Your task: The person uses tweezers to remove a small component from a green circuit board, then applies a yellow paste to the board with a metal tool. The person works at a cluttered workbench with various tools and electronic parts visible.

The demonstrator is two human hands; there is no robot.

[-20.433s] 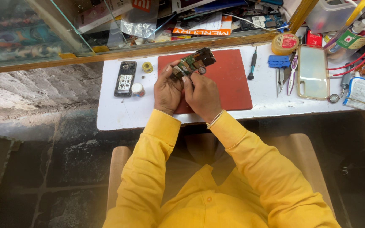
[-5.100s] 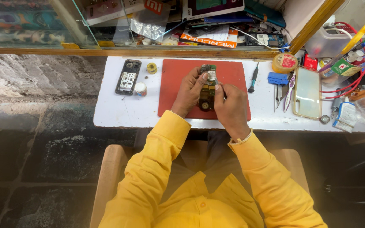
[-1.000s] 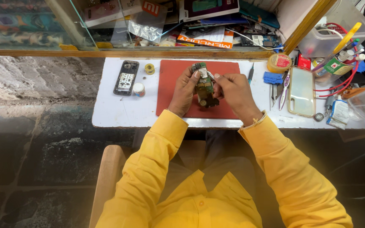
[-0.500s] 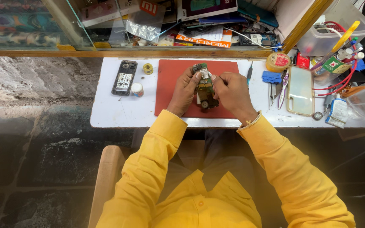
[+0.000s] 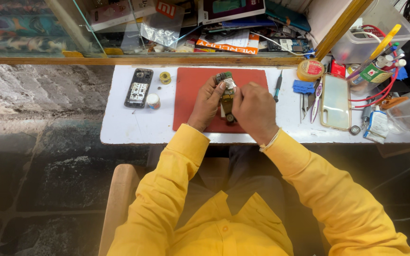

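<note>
Fingers of the left hand [image 5: 206,102] and right hand [image 5: 254,110] pinch a small green circuit board [image 5: 226,95] from both sides, holding it over the red mat [image 5: 191,102]. On the white surface [image 5: 124,125], a dark phone [image 5: 138,87] lies left; a screwdriver [image 5: 277,86] lies right.

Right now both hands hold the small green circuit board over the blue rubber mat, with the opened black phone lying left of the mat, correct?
Not quite: in the head view the rubber mat is red, not blue. Both the left hand and right hand do hold the small green circuit board over it, and the opened black phone lies left.
</note>
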